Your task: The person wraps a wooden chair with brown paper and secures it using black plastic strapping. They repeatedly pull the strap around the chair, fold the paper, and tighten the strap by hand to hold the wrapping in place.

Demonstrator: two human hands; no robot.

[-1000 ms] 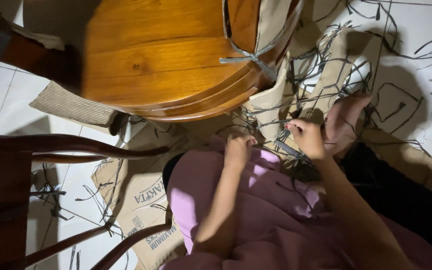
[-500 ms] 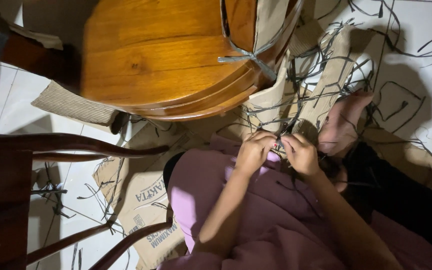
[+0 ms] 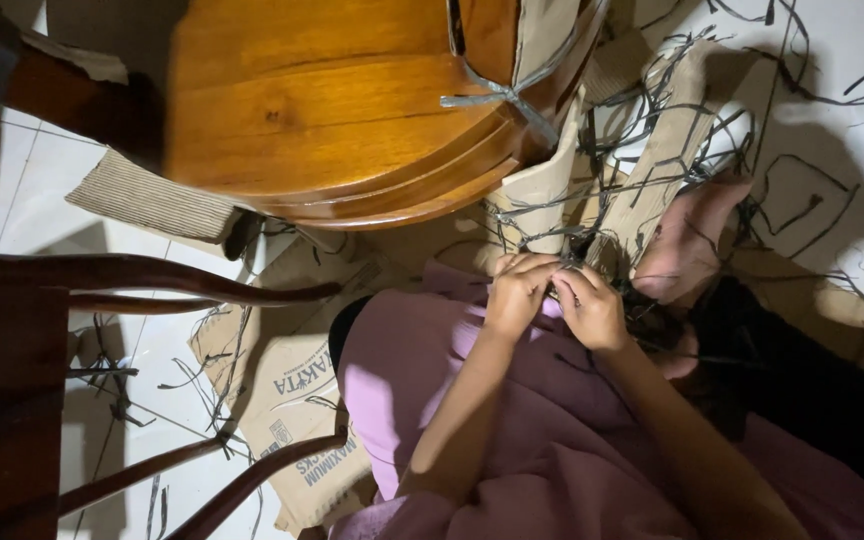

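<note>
Grey strap (image 3: 555, 290) pinched between my left hand (image 3: 518, 296) and right hand (image 3: 592, 310), fingertips pressed together over lap; strand runs up toward wrapped table leg (image 3: 542, 205), both hands equally near.

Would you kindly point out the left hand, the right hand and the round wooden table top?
left hand (image 3: 518, 293), head view, on its back.
right hand (image 3: 592, 312), head view, on its back.
round wooden table top (image 3: 322, 110), head view, on its bare middle.

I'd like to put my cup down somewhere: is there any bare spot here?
The round wooden tabletop is bare left of its grey strap. Around both hands, cardboard and loose dark strips crowd the floor.
</note>
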